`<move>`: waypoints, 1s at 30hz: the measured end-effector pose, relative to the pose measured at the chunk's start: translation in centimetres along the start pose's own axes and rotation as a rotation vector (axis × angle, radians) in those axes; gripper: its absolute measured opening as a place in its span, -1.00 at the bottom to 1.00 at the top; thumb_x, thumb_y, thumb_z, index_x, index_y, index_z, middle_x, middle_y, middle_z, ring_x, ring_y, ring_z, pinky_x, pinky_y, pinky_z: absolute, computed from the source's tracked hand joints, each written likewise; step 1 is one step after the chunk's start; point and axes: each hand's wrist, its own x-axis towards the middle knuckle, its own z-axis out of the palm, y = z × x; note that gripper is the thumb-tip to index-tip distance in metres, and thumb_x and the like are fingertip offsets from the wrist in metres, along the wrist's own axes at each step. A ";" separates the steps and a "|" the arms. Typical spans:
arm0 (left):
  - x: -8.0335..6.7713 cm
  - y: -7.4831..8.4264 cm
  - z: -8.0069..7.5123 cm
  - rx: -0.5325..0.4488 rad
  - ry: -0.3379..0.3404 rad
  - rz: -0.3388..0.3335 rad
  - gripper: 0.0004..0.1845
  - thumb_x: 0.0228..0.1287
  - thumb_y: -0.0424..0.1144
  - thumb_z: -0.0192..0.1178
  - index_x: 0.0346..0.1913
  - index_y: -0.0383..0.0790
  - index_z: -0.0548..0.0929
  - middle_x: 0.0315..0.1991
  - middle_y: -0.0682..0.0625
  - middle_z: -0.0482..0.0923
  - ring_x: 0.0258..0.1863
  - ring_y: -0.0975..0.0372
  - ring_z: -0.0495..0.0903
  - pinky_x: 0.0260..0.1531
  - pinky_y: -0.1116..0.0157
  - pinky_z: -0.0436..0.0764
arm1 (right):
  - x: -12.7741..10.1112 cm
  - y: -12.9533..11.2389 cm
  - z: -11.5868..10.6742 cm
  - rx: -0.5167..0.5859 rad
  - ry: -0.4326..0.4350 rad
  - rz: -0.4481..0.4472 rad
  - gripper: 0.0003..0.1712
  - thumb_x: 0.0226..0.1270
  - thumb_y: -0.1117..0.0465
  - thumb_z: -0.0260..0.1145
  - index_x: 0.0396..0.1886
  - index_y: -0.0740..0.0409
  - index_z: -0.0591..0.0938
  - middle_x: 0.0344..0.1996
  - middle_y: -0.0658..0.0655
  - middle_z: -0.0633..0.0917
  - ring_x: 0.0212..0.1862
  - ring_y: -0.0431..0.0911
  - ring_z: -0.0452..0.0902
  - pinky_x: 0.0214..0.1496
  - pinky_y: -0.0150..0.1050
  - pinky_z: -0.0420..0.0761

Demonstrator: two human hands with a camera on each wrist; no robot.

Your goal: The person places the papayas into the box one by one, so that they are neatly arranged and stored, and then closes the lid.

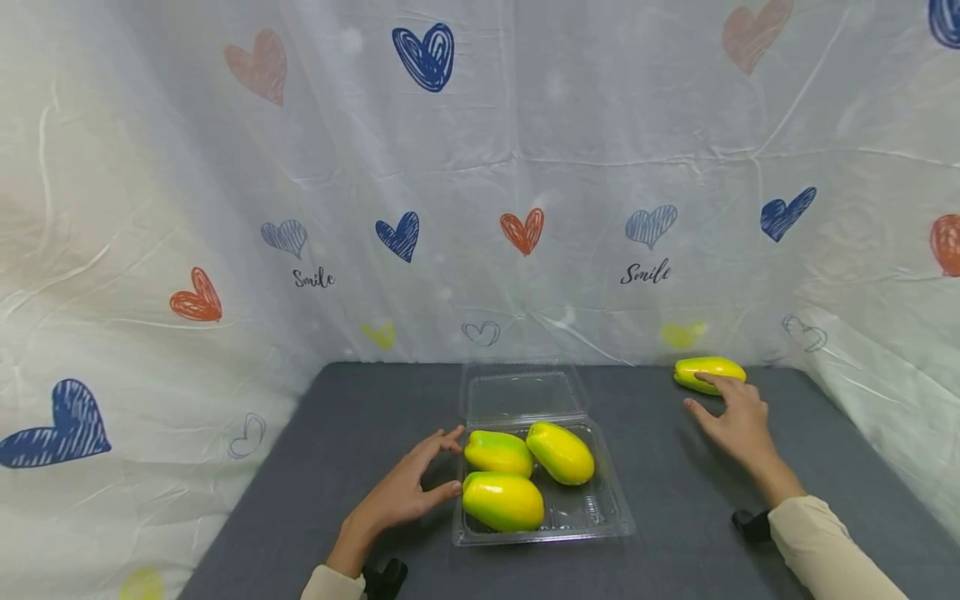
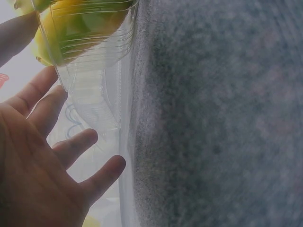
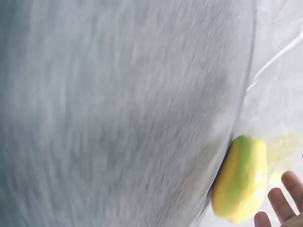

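Observation:
A clear plastic clamshell box (image 1: 573,512) lies with its lid (image 1: 521,393) folded back, and three yellow-green papayas sit inside: one at the back left (image 1: 498,454), one at the right (image 1: 561,454) and one at the front left (image 1: 502,502). My left hand (image 1: 408,487) is at the box's left side, fingers spread and fingertips right at the wall. Another papaya (image 1: 705,368) lies at the far right of the table. Over its near side reaches my right hand (image 1: 738,421), thumb and fingers apart; in the right wrist view the fingers (image 3: 281,205) are beside the papaya (image 3: 240,179).
The dark grey table (image 1: 360,433) ends at the back against a pale curtain (image 1: 450,283) printed with hearts and the word "Smile". The same curtain hangs along both sides. Grey tabletop lies between the box and the far papaya.

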 end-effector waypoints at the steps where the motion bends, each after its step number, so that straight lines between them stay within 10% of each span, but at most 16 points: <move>1: 0.0 0.0 0.0 0.005 0.001 -0.002 -0.53 0.38 0.15 0.27 0.24 0.16 0.44 0.61 0.21 0.14 0.65 -0.10 -0.02 0.42 -0.44 0.07 | 0.1 0.2 -0.1 -0.007 0.000 0.000 -0.41 0.28 0.13 0.47 0.25 0.26 0.56 0.18 0.52 0.55 0.07 0.44 0.34 -0.15 0.30 0.21; 30: 0.0 -0.2 0.0 0.007 -0.004 0.012 -0.56 0.40 0.14 0.25 0.24 0.22 0.43 0.61 0.21 0.14 0.64 -0.10 -0.02 0.42 -0.43 0.09 | 3.1 3.6 -1.0 -0.143 -0.253 0.092 -0.10 0.44 -0.06 0.29 0.54 0.34 0.18 0.41 0.59 0.24 0.25 0.61 0.12 -0.03 0.48 0.20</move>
